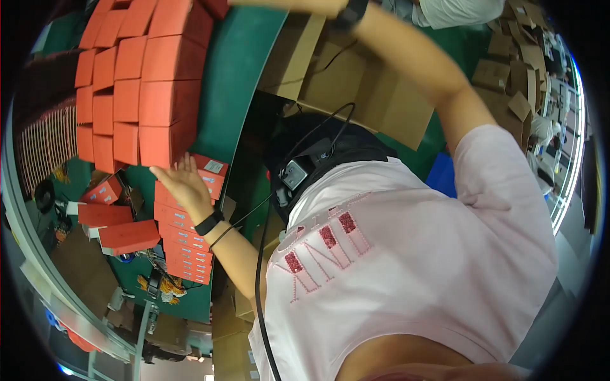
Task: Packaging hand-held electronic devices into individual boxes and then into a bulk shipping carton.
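A big block of stacked red-orange boxes (141, 95) stands on the green table at the left. My left hand (185, 184), with a black band at its wrist, is at the near end of this block. Its palm shows and its fingers are spread, at or very close to the lowest boxes; I cannot tell if they press on them. My right hand (289, 4) reaches along the upper edge of the view toward the far end of the block. The frame cuts it off, so its fingers are mostly hidden.
Beside my left wrist are more red boxes in a labelled pile (184, 244). Loose red boxes (127, 235) and yellow cable bundles (166, 289) lie further left. Open cardboard cartons (368, 82) stand past the green table's edge (244, 95). A black cable (259, 286) hangs along my body.
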The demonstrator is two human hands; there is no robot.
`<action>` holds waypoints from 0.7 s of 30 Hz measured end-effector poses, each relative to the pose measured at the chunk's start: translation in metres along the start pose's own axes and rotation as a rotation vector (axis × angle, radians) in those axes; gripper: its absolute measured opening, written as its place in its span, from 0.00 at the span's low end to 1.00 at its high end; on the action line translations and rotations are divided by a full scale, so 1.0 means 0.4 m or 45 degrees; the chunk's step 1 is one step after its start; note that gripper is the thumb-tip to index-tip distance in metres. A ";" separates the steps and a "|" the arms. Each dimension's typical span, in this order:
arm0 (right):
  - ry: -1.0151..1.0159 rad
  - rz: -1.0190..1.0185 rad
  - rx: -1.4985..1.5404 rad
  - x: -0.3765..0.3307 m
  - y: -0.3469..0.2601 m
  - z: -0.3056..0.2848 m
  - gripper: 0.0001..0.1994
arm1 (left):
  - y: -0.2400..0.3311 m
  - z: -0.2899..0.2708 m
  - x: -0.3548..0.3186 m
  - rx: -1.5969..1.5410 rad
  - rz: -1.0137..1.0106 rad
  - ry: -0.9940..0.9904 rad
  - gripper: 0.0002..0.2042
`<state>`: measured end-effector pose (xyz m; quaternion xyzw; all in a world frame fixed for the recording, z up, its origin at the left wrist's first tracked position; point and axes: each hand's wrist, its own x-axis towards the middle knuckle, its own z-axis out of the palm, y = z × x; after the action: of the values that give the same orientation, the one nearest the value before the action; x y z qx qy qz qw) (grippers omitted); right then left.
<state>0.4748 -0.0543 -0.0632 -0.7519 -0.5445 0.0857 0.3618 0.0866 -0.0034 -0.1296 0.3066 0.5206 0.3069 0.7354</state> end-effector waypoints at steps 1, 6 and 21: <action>0.056 0.042 0.046 0.045 0.092 -0.045 0.46 | 0.022 0.028 0.003 0.029 -0.038 -0.055 0.51; -0.407 0.404 0.230 0.193 0.176 -0.064 0.49 | 0.043 0.029 0.030 0.035 -0.136 0.181 0.50; -0.980 1.920 0.266 0.412 -0.018 0.080 0.52 | 0.056 0.047 0.046 0.256 -0.127 0.149 0.41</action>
<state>0.5173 0.1063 -0.0382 -0.7945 0.0274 0.6031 0.0651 0.1065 0.0225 -0.1179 0.3340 0.6053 0.2334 0.6838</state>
